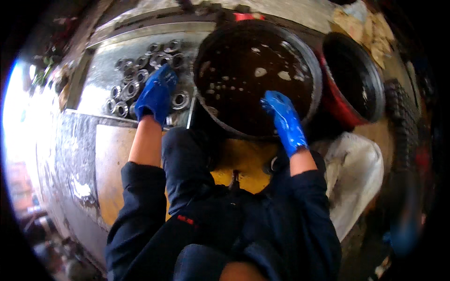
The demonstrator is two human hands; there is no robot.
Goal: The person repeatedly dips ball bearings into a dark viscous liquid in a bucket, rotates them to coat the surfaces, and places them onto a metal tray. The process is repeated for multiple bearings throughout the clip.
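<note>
Several metal rings (131, 89) lie loosely grouped in a shallow metal tray (99, 70) at the left. My left hand (158, 91), in a blue glove, reaches over these rings with its fingers stretched out, and no ring shows in its grasp. One ring (180, 99) sits just right of that hand. My right hand (282, 112), in a wet, shiny blue glove, is above a large round drum (318, 77) of dark brown liquid (239, 61). Its fingers are curled closed, and whatever they may hold is hidden. Pale patches float on the liquid.
A second, red drum (335, 96) with a dark inside stands right of the large one. A pale sack (355, 171) is beside my right leg. Stacked dark parts (399, 105) line the far right. Crumpled brown paper (368, 30) lies at the back right.
</note>
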